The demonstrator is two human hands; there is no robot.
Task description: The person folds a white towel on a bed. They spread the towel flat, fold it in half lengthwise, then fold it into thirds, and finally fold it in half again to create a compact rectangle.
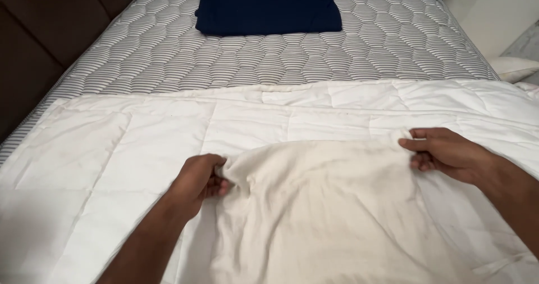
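Hands at the two upper corners of a cream cloth [325,205], spread over a white quilt [112,149]. Left hand [196,180] with fingers curled tight, clamped on the bunched left corner. Right hand [446,152] pinching the right corner between thumb and fingers, perhaps only lightly, the grip partly hidden by the fold. Beyond the quilt's far edge, a bare striped mattress [281,54] with a dark blue pillow [266,6] at its head. White cushion [514,68] off to the right.
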